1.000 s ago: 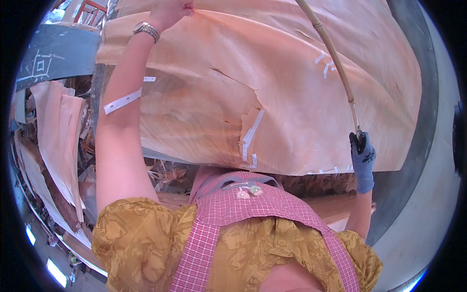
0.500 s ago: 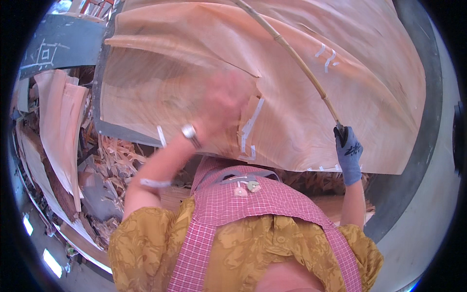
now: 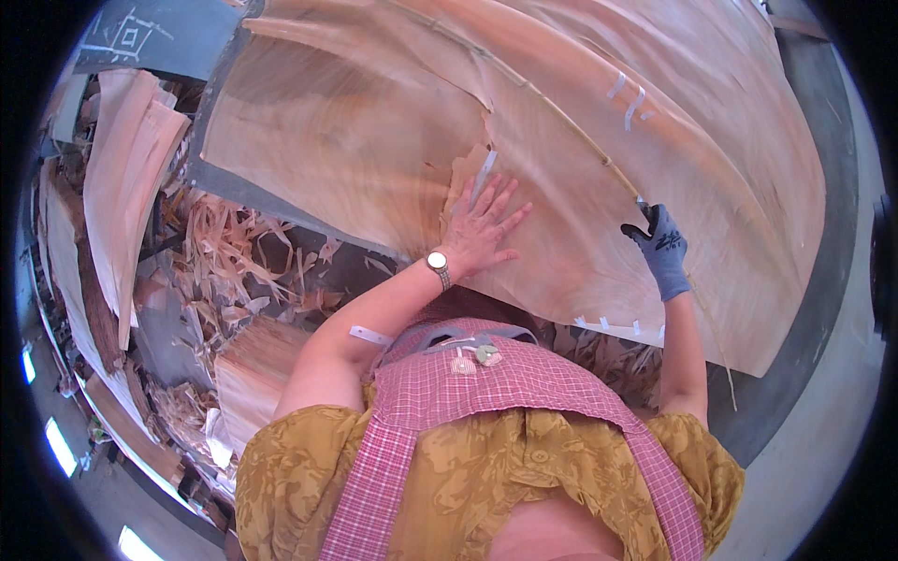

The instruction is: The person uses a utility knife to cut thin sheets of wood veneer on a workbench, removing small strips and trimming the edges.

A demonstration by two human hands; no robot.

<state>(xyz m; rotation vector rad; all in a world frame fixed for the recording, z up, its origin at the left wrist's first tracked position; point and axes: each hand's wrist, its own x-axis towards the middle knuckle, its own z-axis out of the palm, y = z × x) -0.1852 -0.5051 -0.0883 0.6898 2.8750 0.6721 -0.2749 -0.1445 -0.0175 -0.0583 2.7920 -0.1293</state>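
Note:
A large thin sheet of wood veneer [image 3: 327, 140], wavy and pinkish, spreads before me. My left hand [image 3: 482, 227], bare with a watch at the wrist, lies on it with fingers spread, over a torn seam near the edge. A white tape strip [image 3: 485, 173] shows by the fingertips; my palm hides what lies beneath. My right hand [image 3: 660, 248], in a grey-blue glove with black palm, is closed at the near end of a long jointed bamboo stick [image 3: 552, 107]. The stick slants away to the far left across the sheet; a thin strand trails past my wrist.
More tape pieces [image 3: 629, 105] are on the sheet at the right, with others [image 3: 603, 324] along its near edge. One tape strip [image 3: 370, 335] clings to my left forearm. Wood shavings [image 3: 248, 248] and stacked veneer [image 3: 126, 187] lie at the left. A dark table rim [image 3: 814, 252] curves at the right.
My left hand, blurred in motion before, now rests flat nearer me on the sheet. The bamboo stick has swung lower and to the left, and my right hand has moved slightly farther away.

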